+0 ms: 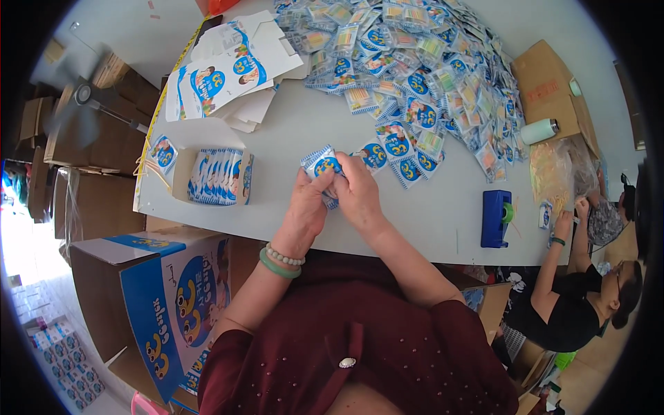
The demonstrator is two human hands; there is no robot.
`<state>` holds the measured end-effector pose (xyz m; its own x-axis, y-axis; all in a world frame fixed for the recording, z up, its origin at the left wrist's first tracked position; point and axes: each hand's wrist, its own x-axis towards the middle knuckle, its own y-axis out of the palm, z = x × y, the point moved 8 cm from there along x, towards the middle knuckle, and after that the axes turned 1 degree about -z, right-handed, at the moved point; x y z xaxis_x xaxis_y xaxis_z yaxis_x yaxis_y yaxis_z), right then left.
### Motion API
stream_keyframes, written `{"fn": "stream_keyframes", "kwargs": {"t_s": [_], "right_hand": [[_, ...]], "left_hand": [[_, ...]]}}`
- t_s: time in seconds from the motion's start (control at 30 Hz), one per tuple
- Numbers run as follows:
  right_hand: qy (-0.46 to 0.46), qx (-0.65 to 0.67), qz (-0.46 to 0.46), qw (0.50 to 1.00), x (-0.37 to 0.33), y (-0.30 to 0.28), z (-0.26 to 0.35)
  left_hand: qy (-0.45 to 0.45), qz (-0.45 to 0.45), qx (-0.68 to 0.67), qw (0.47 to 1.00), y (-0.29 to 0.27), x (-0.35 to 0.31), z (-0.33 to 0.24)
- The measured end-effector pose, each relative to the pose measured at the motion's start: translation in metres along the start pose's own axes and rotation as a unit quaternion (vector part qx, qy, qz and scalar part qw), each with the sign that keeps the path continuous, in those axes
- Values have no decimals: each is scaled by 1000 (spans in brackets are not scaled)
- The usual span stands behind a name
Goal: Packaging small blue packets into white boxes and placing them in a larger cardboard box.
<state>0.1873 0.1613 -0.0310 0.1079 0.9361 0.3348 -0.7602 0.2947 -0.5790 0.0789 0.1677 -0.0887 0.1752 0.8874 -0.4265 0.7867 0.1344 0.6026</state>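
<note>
Over the table's near middle, my left hand [309,204] and my right hand [356,192] are both closed on small blue-and-white packets [322,164]. The fingers overlap there, so how many packets they hold is hidden. To the left of my hands stands an open white box [183,166], its flap up, with a row of upright packets [216,176] inside. More loose packets [405,152] lie just right of my hands, at the edge of a large heap [415,62] of clear-and-blue packets.
Flat printed cartons [228,69] are stacked at the far left. A blue tape dispenser [495,218] stands on the right, near a pale green bottle [539,131] and a cardboard box [546,86]. A large carton [166,297] stands below left. Another person [574,304] works at right.
</note>
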Motion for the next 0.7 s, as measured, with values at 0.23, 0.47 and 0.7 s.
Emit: {"fn": "stream_keyframes", "kwargs": {"t_s": [0.23, 0.47, 0.7], "right_hand": [[19, -453, -163, 876, 37, -65, -78], [246, -115, 30, 962, 48, -85, -79], [-44, -253, 237, 937, 54, -24, -51]], "left_hand": [[-65, -32, -53, 996, -11, 0, 7], [-76, -35, -37, 996, -18, 1, 7], [-75, 8, -31, 997, -9, 0, 5]]}}
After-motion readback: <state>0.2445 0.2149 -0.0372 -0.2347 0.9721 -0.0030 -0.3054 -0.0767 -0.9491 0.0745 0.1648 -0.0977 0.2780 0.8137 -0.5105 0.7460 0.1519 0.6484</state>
